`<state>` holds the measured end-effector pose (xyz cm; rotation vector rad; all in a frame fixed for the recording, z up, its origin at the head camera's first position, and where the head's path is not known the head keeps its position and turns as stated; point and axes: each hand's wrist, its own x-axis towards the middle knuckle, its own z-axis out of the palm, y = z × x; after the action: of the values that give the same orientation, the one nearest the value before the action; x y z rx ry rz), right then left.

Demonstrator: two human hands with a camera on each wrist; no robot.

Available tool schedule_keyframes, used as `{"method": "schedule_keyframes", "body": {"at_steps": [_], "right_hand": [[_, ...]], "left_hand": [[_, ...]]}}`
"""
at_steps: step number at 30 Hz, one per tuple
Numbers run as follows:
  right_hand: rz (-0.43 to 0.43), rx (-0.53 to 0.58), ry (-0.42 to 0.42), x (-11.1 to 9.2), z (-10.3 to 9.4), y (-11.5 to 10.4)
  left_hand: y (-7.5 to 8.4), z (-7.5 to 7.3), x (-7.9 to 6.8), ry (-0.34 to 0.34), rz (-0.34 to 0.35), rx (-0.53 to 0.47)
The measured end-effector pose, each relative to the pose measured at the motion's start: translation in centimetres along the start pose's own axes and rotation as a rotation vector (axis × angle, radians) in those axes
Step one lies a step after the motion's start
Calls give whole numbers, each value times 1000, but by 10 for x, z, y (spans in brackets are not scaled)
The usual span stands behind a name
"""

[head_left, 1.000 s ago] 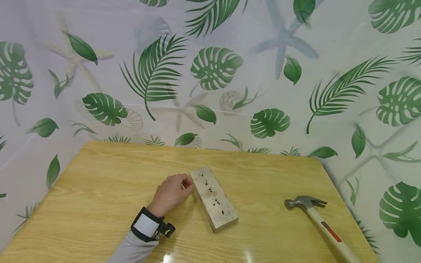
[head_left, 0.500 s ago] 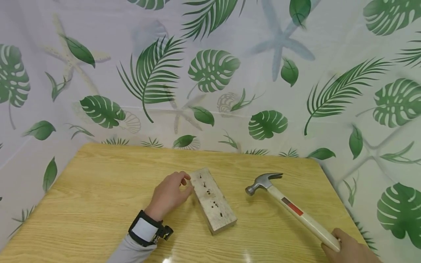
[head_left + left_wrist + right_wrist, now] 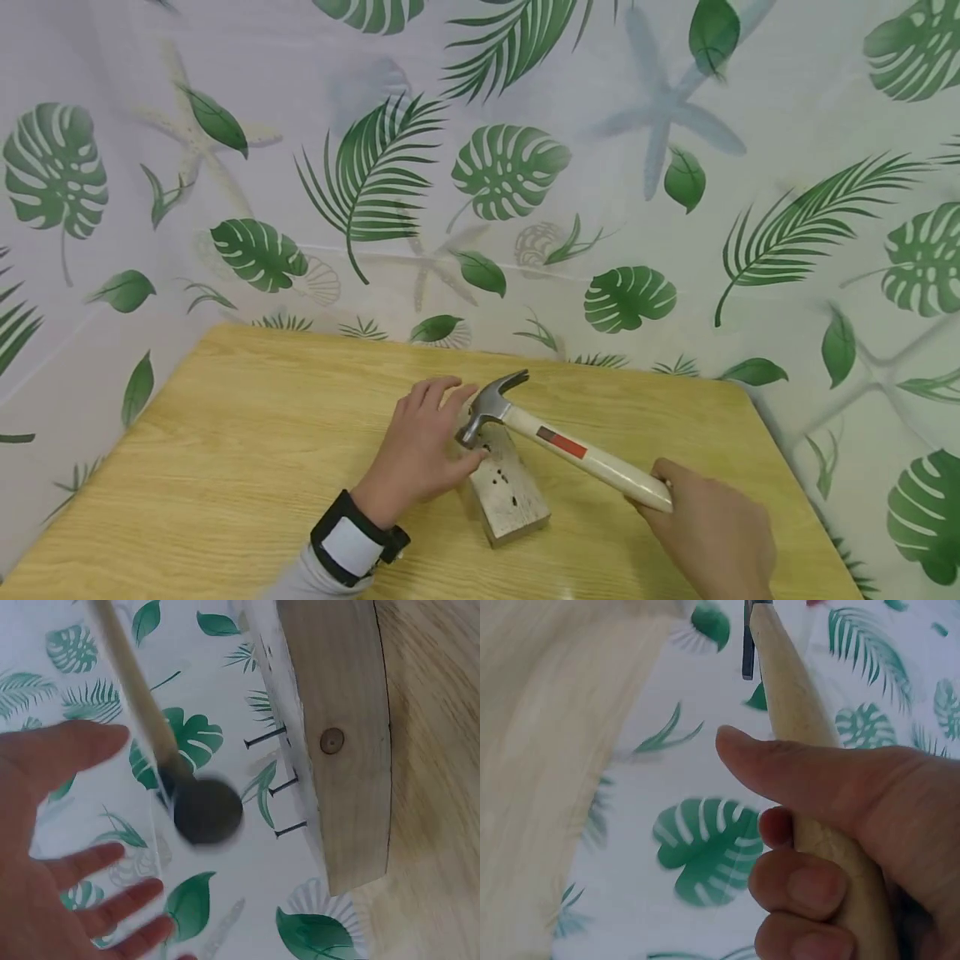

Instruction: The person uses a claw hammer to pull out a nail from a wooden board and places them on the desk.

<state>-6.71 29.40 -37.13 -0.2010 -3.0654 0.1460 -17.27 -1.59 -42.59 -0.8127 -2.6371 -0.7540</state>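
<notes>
A claw hammer (image 3: 592,460) is held by my right hand (image 3: 708,525), its fingers wrapped round the pale handle (image 3: 799,690). The hammer's steel head (image 3: 491,407) hangs over the far part of a wooden block (image 3: 517,518) that lies on the table. Beside that block, my left hand (image 3: 420,437) has its fingers spread apart, thumb toward the hammer head. In the left wrist view, three nails (image 3: 265,739) stick out of the block's top face, and the round striking face (image 3: 208,811) appears between them and the left hand. Dark holes mark the block's top.
The yellow wood-grain table (image 3: 262,467) ends at a white cloth (image 3: 547,250) printed with green leaves, which rises behind it and along the sides. A black band with a white patch (image 3: 351,543) is strapped round the left wrist.
The right hand picked up the hammer from the table's right side and carried it left, over the block. The left hand's fingers, earlier bent together near the block's edge, have spread and lifted.
</notes>
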Motion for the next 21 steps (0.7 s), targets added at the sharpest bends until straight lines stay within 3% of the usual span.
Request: {"method": "schedule_keyframes", "body": {"at_steps": [4,7,12,21], "right_hand": [[-76,-15,30,8,0,-32],[-152,-37,78,12,1,-55],[-255,-36,121,15,5,-83],[-279,15,62,25,10,-96]], "left_hand": [[9,5,0,-37,184,-12],[12,8,-1,-82,262,13],[11,13,-3,-129,264,109],[3,14,-3,-190,267,158]]}}
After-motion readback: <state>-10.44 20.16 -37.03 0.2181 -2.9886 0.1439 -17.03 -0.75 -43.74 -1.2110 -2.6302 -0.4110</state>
